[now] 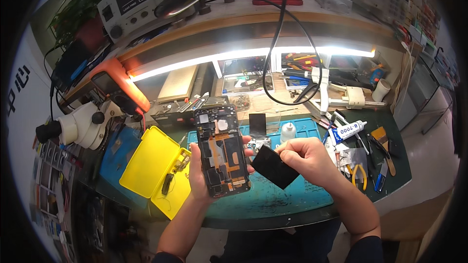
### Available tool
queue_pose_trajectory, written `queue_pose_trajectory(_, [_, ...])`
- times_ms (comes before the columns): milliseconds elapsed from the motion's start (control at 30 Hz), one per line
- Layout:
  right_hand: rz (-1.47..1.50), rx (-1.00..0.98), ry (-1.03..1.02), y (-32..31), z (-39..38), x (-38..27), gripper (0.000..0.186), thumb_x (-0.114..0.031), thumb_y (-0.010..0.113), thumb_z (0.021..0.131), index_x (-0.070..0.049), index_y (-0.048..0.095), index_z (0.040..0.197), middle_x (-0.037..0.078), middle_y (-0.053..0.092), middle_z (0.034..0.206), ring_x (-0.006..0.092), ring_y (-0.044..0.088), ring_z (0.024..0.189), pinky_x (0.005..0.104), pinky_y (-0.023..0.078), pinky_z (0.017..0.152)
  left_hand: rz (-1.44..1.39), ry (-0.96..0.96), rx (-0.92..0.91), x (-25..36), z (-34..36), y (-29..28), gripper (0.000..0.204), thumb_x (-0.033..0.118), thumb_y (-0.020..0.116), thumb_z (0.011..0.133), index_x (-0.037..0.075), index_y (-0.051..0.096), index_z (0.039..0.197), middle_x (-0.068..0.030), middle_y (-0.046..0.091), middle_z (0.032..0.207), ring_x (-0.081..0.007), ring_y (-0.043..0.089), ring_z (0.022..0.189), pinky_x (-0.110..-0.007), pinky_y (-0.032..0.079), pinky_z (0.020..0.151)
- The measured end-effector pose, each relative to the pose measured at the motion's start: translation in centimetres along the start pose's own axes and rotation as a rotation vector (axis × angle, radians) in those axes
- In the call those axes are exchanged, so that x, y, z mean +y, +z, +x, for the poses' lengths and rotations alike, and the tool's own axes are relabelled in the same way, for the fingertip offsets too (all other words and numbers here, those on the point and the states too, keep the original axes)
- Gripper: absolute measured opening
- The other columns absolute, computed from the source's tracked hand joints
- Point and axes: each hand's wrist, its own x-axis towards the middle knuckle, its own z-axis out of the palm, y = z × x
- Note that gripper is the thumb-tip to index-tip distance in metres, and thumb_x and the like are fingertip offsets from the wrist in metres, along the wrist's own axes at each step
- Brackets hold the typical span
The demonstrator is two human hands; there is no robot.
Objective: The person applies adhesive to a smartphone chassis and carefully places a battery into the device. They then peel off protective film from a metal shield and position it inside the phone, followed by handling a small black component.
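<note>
My left hand [197, 175] grips an opened smartphone body [222, 146] upright, its inner frame showing orange flex cables and small metal parts, my fingertips at its right edge. My right hand [304, 160] pinches a flat black rectangular piece [270, 170] by its upper right corner, tilted just right of the phone. Both are over a teal silicone mat [302, 195]. Behind them lie another small black rectangle [257, 123], small metal parts [259, 143] and a white squeeze bottle [287, 133].
An open yellow case [141, 165] with parts sits left, near a microscope [85, 127] and orange multimeter [122, 90]. Right lie a glue tube [347, 131], yellow-handled pliers [360, 178] and tools. A black cable [265, 80] hangs above; a lit shelf [185, 36] spans the back.
</note>
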Motion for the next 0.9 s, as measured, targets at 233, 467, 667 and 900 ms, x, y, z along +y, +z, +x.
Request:
queue_pose_trajectory(233, [-0.244,-0.045,0.21,0.6,0.3,1.5,0.023,-0.018,0.064,0.095,-0.002,0.058,0.08,-0.001,0.06,0.07,0.0066,0.051,0.064,0.0264,0.04,0.057,0.018,-0.097,-0.134,-0.1,-0.1,-0.4,0.109,0.085,0.022,0.087,-0.003,0.031,0.149,-0.0234,0.042,0.145,-0.0326,0.063,0.107,-0.043,0.057,0.088])
queue_pose_trajectory(467, [-0.356,-0.292,0.232,0.7,0.1,2.0,0.041,-0.029,0.072,0.091,-0.003,0.058,0.118,0.015,0.072,0.094,0.0236,0.07,0.09,0.0352,0.052,0.078,0.021,-0.104,-0.162,-0.1,-0.2,-0.4,0.11,0.086,0.02,0.086,-0.004,0.034,0.148,-0.0231,0.041,0.146,-0.0304,0.057,0.117,-0.044,0.055,0.092])
queue_pose_trajectory(667, [-0.567,-0.526,0.099,-0.7,0.1,2.2,0.049,-0.025,0.076,0.084,-0.003,0.056,0.124,0.022,0.066,0.111,0.0356,0.063,0.109,0.0415,0.05,0.092,0.004,-0.114,-0.07,-0.3,-0.2,-0.1,0.107,0.085,0.022,0.087,-0.003,0.031,0.149,-0.0245,0.043,0.143,-0.0326,0.059,0.114,-0.045,0.058,0.086])
queue_pose_trajectory(900, [-0.603,-0.575,0.085,-0.4,-0.4,0.2,0.041,-0.02,0.072,0.087,-0.006,0.051,0.119,0.02,0.068,0.101,0.04,0.066,0.095,0.0455,0.051,0.08,0.014,-0.083,-0.035,-0.5,-0.1,0.2,0.104,0.083,0.024,0.089,0.0,0.026,0.152,-0.0266,0.044,0.14,-0.0359,0.065,0.107,-0.046,0.062,0.079])
